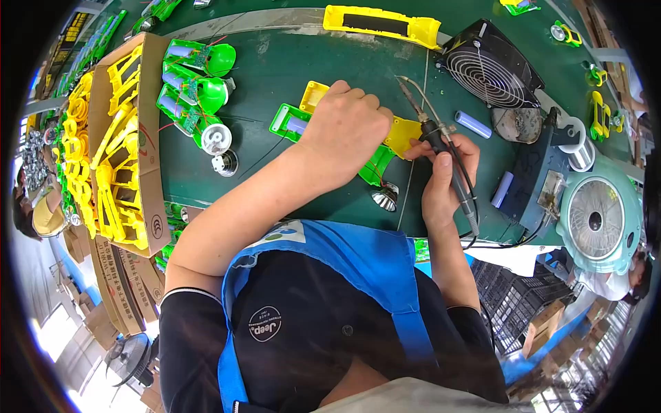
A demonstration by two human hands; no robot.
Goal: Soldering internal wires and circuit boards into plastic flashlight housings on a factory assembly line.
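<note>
A yellow and green plastic torch housing (392, 141) lies flat on the dark green bench (289, 62), just above the centre of the view, its open side apparently turned up so the wiring inside can be reached. The left hand (344, 127) presses down on its upper half, fingers curled over the yellow shell, a closed grip that seems meant to pin the part so it cannot slide. At three o'clock from that hand, the right hand (441, 182) pinches a soldering iron (441, 144) like a pen, thumb and fingers pressed together round the dark handle, the thin metal tip slanting up toward eleven o'clock and away from the fingers, likely to keep the heat clear of them. Its cable trails down toward five o'clock. A silver reflector cone (387, 197) sits just below the housing, near to hand. At nine o'clock, a row of green half-built torches (196, 89) waits beside a cardboard box of yellow shells (120, 144). At two o'clock, a black fan (490, 69) faces the work, probably to draw fumes off. Blue battery cells (473, 123) lie near it, and a pale green fan (597, 219) stands at three o'clock, well apart.
</note>
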